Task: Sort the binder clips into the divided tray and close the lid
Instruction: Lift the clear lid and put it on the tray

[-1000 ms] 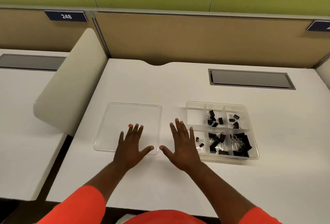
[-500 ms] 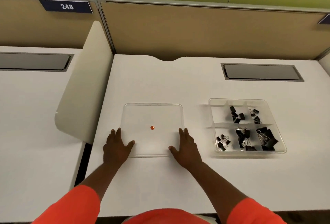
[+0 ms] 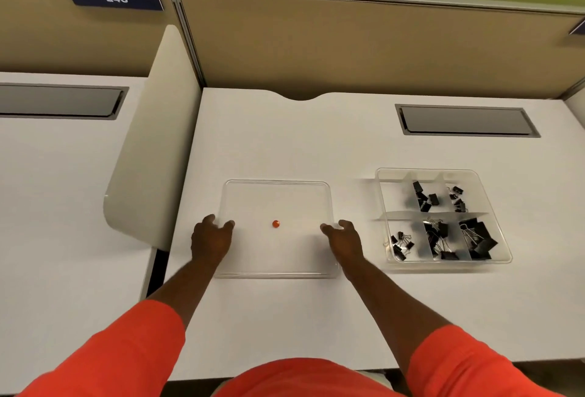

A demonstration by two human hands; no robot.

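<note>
On the desk (image 3: 285,143) the lid (image 3: 275,200) lies flat, well left of the tray (image 3: 394,197), which leaves the compartments open. We grip the lid at opposite side edges, left hand (image 3: 210,239) and right hand (image 3: 343,239) wide apart with fingers curled, presumably for a level lift. The clips (image 3: 474,236) already sit inside the tray.

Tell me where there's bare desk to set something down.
Bare desk lies behind the lid, between the tray and the grey hatch, and along the near edge. Crowded: the gap between lid and tray, where the right hand sits.
</note>
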